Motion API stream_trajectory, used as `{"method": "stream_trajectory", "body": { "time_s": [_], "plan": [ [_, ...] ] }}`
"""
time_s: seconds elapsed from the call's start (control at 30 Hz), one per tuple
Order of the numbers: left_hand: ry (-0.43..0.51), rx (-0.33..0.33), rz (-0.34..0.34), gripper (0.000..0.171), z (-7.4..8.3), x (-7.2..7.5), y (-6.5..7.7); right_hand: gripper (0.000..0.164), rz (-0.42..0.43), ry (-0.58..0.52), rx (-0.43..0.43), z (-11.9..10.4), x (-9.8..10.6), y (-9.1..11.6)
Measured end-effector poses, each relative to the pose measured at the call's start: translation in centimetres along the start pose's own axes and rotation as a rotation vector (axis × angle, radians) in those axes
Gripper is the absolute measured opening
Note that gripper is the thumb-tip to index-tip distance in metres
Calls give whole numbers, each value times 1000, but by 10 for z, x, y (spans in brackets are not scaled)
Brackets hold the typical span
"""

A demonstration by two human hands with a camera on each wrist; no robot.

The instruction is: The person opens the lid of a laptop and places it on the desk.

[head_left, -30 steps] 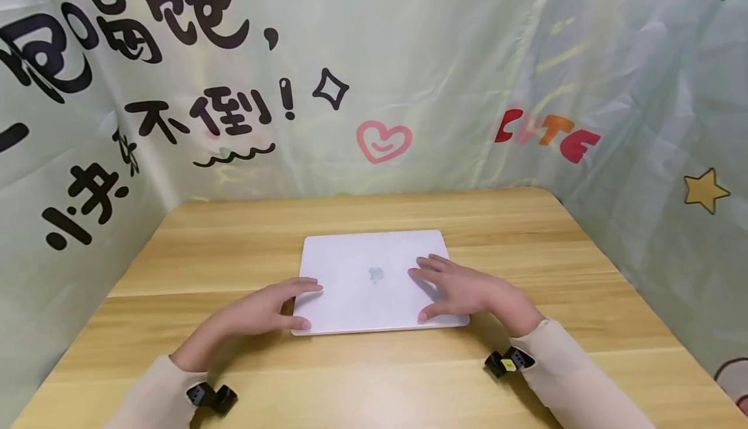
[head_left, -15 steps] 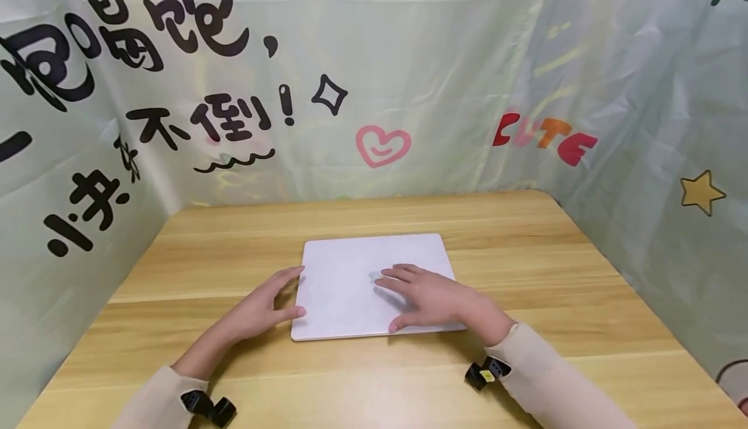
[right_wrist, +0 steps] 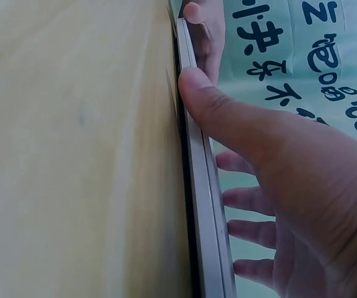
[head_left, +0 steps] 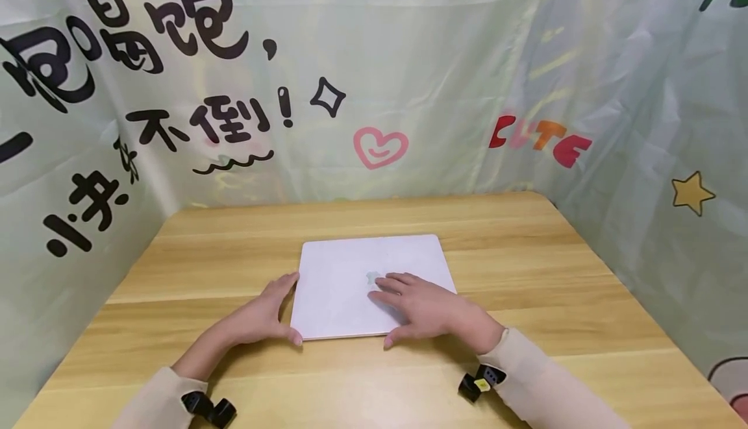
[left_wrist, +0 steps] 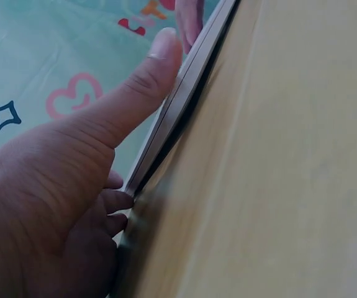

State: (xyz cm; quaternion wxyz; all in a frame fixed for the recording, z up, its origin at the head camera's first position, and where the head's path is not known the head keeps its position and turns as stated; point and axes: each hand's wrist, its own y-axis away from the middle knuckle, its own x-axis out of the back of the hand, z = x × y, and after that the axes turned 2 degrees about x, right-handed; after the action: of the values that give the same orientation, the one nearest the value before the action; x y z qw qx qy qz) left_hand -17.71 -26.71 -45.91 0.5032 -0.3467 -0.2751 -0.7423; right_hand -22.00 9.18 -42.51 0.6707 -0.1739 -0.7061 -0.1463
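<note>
A closed silver laptop (head_left: 336, 280) with an apple logo lies flat on the wooden table, its front edge (right_wrist: 204, 205) towards me. At its left side is my left hand (head_left: 257, 318), fingertips along the side edge and thumb at the front left corner. My right hand (head_left: 423, 309) rests over the right half of the lid, fingers spread and reaching the logo. Its thumb touches the front edge, as the right wrist view shows. In the left wrist view the left thumb (left_wrist: 147, 74) extends along the front edge.
The wooden table (head_left: 234, 234) extends around the laptop. Behind it and at both sides hangs a pale green cloth (head_left: 438, 59) printed with black lettering, a pink heart and a yellow star.
My right hand has slid left across the lid towards the logo, its thumb coming to the front edge. My left hand has drawn back from the lid to the laptop's left edge.
</note>
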Motion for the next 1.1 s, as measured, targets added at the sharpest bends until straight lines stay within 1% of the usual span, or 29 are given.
{"method": "stream_trajectory", "body": {
  "time_s": [0.1, 0.23, 0.33, 0.43, 0.53, 0.67, 0.8, 0.93, 1.1],
  "plan": [
    [-17, -6, -15, 139, 1, -1, 1, 87, -12, 13, -9, -1, -2, 0],
    [-35, -32, -19, 139, 1, 0, 2, 83, -12, 38, -12, -2, -3, 1],
    [-57, -45, -35, 138, 0, 2, 2, 79, 7, 58, 16, -3, -2, 0],
    [-70, -54, -55, 137, 0, 6, 2, 75, 34, 83, 64, -2, 0, -2],
    [-67, -55, -61, 135, 0, 10, 1, 71, 60, 114, 92, -2, 5, -4],
    [-51, -60, -69, 133, 1, 13, -1, 68, 84, 143, 107, -1, 9, -5],
    [-44, -54, -75, 134, 0, 12, 0, 66, 88, 144, 129, -2, 9, -5],
    [-42, -61, -75, 138, -2, 9, 0, 60, 99, 139, 143, -4, 8, -4],
    [-47, -60, -96, 139, -2, 8, 0, 54, 112, 129, 175, -6, 6, -3]
  ]
}}
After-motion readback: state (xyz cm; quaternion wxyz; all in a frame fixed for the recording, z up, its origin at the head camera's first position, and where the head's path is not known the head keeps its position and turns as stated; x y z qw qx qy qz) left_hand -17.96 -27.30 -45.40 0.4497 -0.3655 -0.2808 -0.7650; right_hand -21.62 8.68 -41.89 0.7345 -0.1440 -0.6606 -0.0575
